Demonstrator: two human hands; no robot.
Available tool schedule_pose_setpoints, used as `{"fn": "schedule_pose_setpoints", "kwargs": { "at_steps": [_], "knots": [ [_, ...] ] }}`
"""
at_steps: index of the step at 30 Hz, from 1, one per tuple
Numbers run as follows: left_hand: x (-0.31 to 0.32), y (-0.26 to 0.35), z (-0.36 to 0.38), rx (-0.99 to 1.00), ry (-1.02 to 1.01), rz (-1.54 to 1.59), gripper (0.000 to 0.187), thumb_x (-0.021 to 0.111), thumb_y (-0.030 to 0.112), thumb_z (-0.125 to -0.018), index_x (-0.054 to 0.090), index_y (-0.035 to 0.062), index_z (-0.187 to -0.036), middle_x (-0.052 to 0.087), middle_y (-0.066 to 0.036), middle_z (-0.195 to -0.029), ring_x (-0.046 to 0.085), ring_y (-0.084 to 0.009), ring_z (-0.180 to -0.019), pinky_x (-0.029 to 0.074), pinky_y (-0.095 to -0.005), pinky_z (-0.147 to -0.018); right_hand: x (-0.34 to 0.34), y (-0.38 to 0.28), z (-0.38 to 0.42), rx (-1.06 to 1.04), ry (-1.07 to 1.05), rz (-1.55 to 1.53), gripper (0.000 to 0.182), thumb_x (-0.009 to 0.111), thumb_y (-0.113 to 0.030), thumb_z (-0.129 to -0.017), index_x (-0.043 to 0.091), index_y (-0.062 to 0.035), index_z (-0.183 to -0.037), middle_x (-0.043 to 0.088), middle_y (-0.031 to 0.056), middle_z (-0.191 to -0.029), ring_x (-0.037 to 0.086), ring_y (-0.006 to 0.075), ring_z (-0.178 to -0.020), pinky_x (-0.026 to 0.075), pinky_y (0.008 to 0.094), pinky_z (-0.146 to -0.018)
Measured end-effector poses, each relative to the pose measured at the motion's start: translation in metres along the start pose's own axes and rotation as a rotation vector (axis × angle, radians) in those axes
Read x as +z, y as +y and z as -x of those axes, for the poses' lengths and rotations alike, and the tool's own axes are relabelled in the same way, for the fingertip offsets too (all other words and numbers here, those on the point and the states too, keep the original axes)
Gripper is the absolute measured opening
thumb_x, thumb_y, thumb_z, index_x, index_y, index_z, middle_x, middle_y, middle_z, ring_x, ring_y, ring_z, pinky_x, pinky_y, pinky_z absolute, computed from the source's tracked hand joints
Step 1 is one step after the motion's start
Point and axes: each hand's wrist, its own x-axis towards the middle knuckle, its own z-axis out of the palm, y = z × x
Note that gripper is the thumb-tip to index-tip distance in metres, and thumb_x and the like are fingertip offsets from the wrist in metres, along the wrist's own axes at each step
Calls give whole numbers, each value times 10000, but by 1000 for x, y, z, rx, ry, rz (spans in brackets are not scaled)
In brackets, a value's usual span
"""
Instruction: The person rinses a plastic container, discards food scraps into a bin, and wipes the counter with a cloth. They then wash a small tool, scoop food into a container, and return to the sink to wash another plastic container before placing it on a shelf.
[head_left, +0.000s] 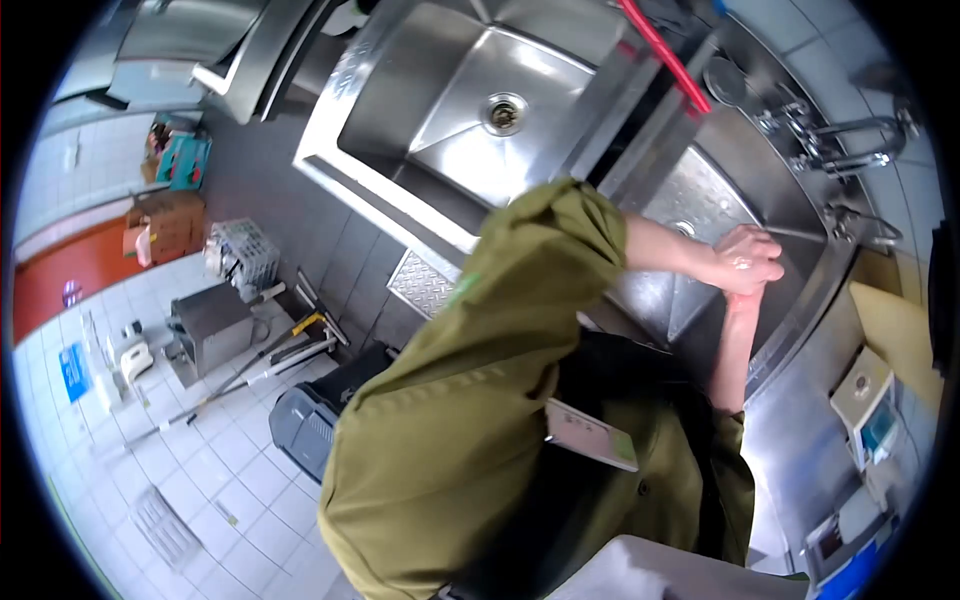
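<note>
My two hands are clasped over a steel sink basin (pixel 690 185). My left hand (pixel 745 258), its arm in a rolled olive sleeve, lies on top with its fingers curled round my right hand. A white patch like soap lather shows on its back. From below, the bare forearm of my right hand (pixel 745 297) comes up to meet it; that hand is mostly covered and its fingers are hidden. A chrome faucet (pixel 850 145) sits on the wall side, apart from both hands.
A second, larger basin with a drain (pixel 503 114) adjoins this one. A red hose or handle (pixel 665 55) crosses the divider. On the wall side are a small tap (pixel 865 225) and a dispenser box (pixel 862 400). A grey bin (pixel 305 425) and a crate (pixel 242 255) stand behind.
</note>
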Motion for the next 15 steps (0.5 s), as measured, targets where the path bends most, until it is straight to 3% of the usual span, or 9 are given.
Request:
{"fn": "schedule_pose_setpoints", "kwargs": {
  "at_steps": [1,4,6,7,8,10,12,14,15],
  "knots": [
    [-10,3,-4,148,-135,0,111,570,222,-509,524,140,-567,467,-25,-611,514,-205,-604,425,-348,-554,-11,-6,11,-51,-45,172,299,453,-238,-838,512,20,-977,554,104,-922,526,177,-847,424,283,-771],
    [-28,23,-14,448,-288,157,110,570,227,-518,527,140,-568,465,-22,-606,513,-203,-577,426,-335,-557,-30,-26,41,-143,-349,501,307,448,-247,-841,511,21,-978,548,100,-940,525,179,-855,422,283,-778],
    [-24,30,-12,406,-534,242,89,563,211,-549,535,139,-592,492,-22,-645,523,-207,-625,423,-334,-568,-24,-45,52,-188,-607,657,313,444,-253,-843,510,21,-980,544,98,-952,524,181,-861,420,282,-782],
    [-28,32,-20,637,-444,314,101,574,202,-553,548,135,-624,510,-35,-694,522,-209,-671,424,-339,-594,-24,-51,57,-188,-707,713,316,442,-256,-844,510,21,-980,542,97,-958,524,181,-864,420,282,-784],
    [-28,31,-16,579,-490,383,129,583,195,-557,563,136,-670,513,-44,-724,517,-209,-692,424,-339,-616,-15,-52,58,-189,-817,742,319,440,-259,-845,510,21,-981,540,96,-964,523,182,-867,419,282,-786],
    [-28,36,-12,665,-380,495,185,577,202,-553,571,133,-724,502,-35,-699,512,-213,-677,421,-330,-597,-1,-42,56,-90,-977,703,325,436,-265,-846,509,21,-982,536,94,-976,522,184,-872,418,281,-791],
    [-41,49,-23,775,-544,466,167,547,208,-522,554,138,-674,501,-9,-679,508,-175,-613,413,-279,-538,7,-21,51,145,-1026,541,331,432,-271,-848,508,21,-983,532,92,-988,522,185,-878,417,280,-795],
    [-34,56,-4,898,-786,469,85,524,175,-518,474,134,-573,460,-7,-579,504,-165,-568,413,-305,-482,25,3,40,405,-972,256,336,428,-277,-850,508,21,-984,528,90,-1000,521,187,-884,416,280,-799],
    [-26,48,-3,981,-842,491,85,515,188,-520,466,143,-573,468,0,-613,501,-150,-583,406,-275,-509,34,20,33,494,-912,98,339,426,-280,-851,507,21,-984,526,89,-1006,520,187,-887,415,280,-802]
  ]
}}
